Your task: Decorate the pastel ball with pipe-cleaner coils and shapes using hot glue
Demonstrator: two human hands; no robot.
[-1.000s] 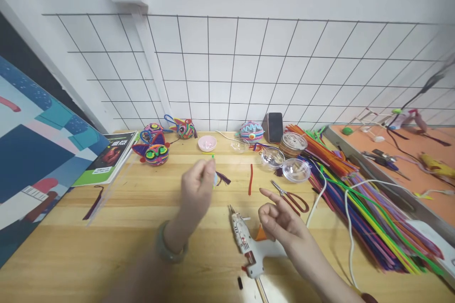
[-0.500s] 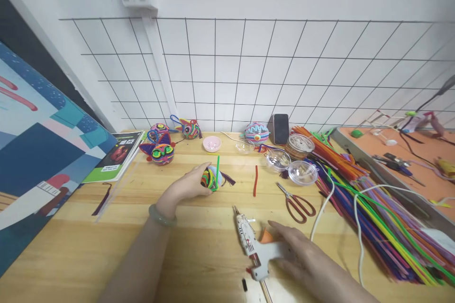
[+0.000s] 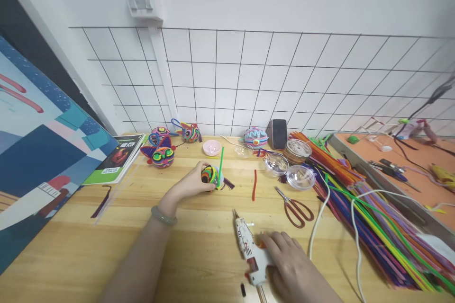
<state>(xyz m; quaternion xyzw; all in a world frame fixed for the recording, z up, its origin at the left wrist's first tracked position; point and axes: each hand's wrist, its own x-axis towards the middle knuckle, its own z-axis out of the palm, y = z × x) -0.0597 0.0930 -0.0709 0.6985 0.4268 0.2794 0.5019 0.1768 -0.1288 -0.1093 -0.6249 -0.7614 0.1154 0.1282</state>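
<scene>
My left hand (image 3: 194,180) is closed around a ball wrapped in colourful pipe cleaners (image 3: 212,177), resting at the middle of the table. A green pipe cleaner (image 3: 221,163) sticks up from the ball's right side, and a dark tassel (image 3: 228,183) trails out beyond it. Lower down, my right hand (image 3: 289,262) wraps the handle of a white hot glue gun (image 3: 249,251) that lies on the table, its nozzle pointing away from me. A short red pipe cleaner (image 3: 254,184) lies between the ball and the red-handled scissors (image 3: 295,206).
Finished pipe-cleaner ornaments (image 3: 162,156) and a pink bowl (image 3: 212,147) line the back. Clear plastic half-shells (image 3: 300,177), a spool (image 3: 297,149) and a phone (image 3: 278,133) stand back right. Bundled pipe cleaners (image 3: 377,227) and a white cord (image 3: 351,220) cover the right side.
My left hand has come down and gripped the ball on the table. My right hand, loosely curled above the glue gun before, has lowered and closed on its handle.
</scene>
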